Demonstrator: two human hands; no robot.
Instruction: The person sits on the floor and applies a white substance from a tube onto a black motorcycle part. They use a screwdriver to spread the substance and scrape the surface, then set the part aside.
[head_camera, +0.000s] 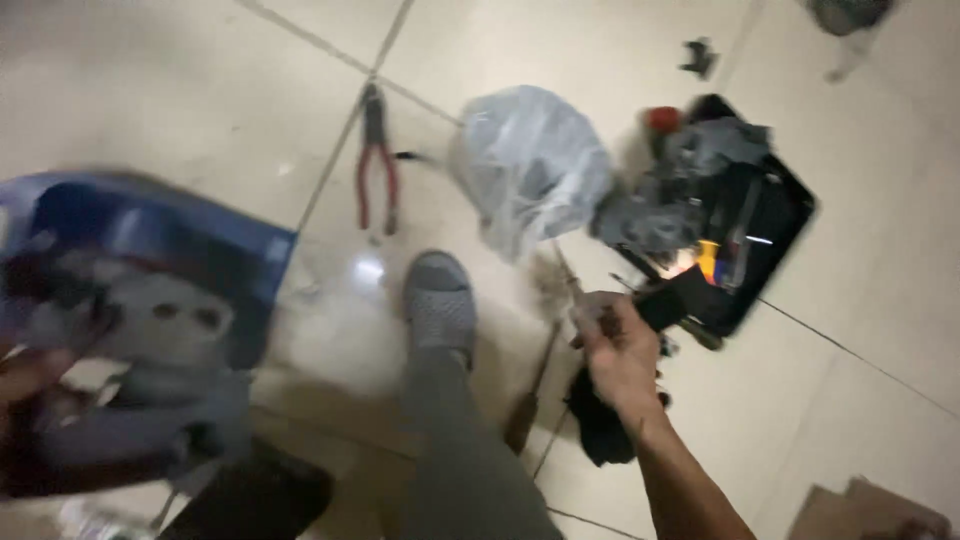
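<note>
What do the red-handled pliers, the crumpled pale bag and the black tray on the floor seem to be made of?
Red-handled pliers: dark metal jaws, likely rubbery or plastic grips, judging by their matte red. Crumpled pale bag: thin translucent plastic film, wrinkled and faintly shiny. Black rectangular tray: probably moulded plastic, with a smooth dark rim; blur leaves this uncertain.

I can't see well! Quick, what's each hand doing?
Left hand: barely in view at the blue machine; grip cannot be told.
Right hand: closed on a small black thing.

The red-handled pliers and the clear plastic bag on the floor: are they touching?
Apart. The head view shows bare tile between the pliers and the plastic bag.
</note>
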